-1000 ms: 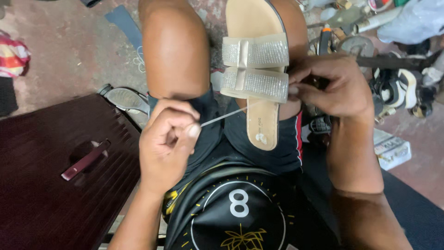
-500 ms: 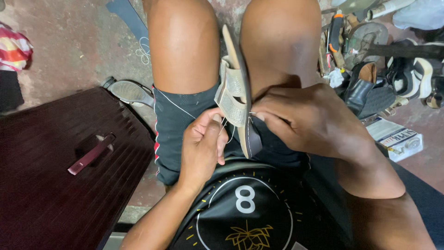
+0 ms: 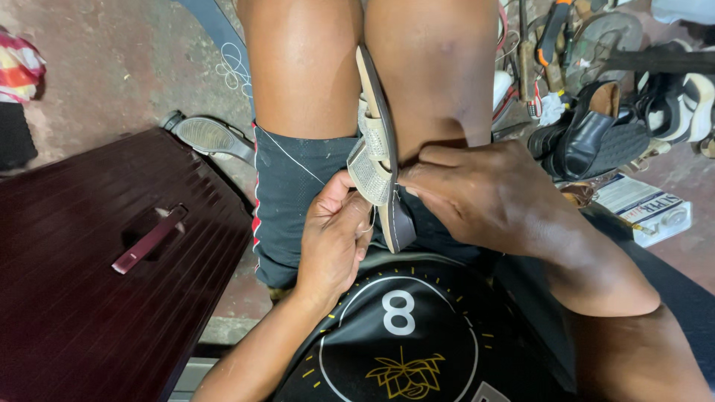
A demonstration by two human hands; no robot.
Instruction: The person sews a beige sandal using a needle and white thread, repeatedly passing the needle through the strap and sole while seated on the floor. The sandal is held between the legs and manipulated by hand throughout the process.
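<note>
With the sandal (image 3: 381,141) clamped on edge between the knees, the strap (image 3: 370,170) is pinched by the right hand (image 3: 477,197) while the thread (image 3: 294,158) is best drawn taut by the clenched left hand (image 3: 333,237).

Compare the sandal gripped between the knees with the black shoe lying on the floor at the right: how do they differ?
The sandal stands on edge, clamped between the knees; the black shoe lies among other footwear on the floor. The sandal is open, with glittery silver straps; the black shoe is closed and glossy. Both hands work at the sandal, left hand below and right hand beside the strap; nothing touches the black shoe. Both are footwear.
</note>
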